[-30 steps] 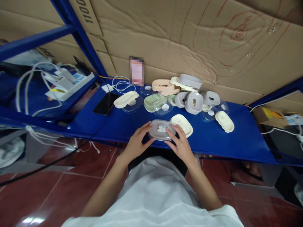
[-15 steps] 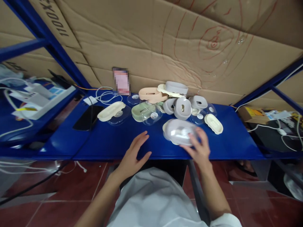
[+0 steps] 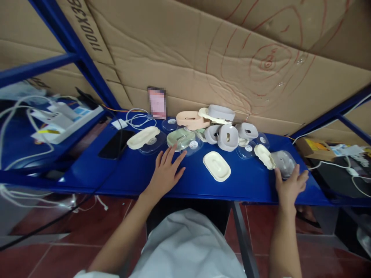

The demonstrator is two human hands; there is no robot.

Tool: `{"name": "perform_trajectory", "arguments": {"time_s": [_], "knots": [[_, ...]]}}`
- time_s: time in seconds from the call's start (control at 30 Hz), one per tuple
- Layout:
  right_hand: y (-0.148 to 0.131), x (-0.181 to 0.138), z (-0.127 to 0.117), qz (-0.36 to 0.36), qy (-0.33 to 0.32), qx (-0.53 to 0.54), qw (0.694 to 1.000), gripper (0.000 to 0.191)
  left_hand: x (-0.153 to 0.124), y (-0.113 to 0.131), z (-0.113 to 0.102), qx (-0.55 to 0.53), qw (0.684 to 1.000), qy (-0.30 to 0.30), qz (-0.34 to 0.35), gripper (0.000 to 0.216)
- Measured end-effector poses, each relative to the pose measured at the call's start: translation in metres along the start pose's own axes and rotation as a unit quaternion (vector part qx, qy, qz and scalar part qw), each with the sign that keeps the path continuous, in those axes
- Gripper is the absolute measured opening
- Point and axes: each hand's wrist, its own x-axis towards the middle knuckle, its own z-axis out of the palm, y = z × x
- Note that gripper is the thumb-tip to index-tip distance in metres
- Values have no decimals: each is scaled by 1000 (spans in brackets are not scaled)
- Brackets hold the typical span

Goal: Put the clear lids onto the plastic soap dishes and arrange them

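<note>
A makeshift workshop corner is suggested: a blue bench (image 3: 246, 181) is framed by blue metal racking (image 3: 94, 83) and backed by printed cardboard (image 3: 162, 46). Loose plastic dishes (image 3: 216, 164) are spread mid-frame, a power strip (image 3: 69, 126) is seen at left, and red floor tiles (image 3: 69, 258) at lower left.

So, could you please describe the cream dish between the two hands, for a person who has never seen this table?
Start at the blue table before the cardboard. Near its front edge, between the left hand and right hand, lies the cream dish. Unlike the other cream pieces, it has bare blue all round.
</note>
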Motion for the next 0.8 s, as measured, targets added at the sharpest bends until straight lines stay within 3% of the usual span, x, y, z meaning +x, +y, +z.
{"name": "perform_trajectory", "arguments": {"time_s": [0.13,0.2,0.27,0.4,0.5,0.63,0.8], "knots": [[-72,-24,-5,-56,32,52,997,76,-15,17,1,-1,999,-38,38,53],[-114,-39,-11,-143,-13,122,982,58,-10,32,6,-17,993,-78,90,53],[-154,-51,-16,-247,-98,171,949,49,4,46,13,-32,983,-119,136,53],[-209,-47,-11,-337,-158,191,908,54,26,55,22,-55,976,-149,150,38],[-222,-29,7,-327,-181,185,909,64,12,44,16,-62,981,-130,128,23],[-211,-17,28,-292,-213,155,920,64,-27,22,0,-73,989,-96,88,23],[-193,-31,9,-318,-194,174,912,44,-43,14,-3,-91,992,-69,51,18]]}}
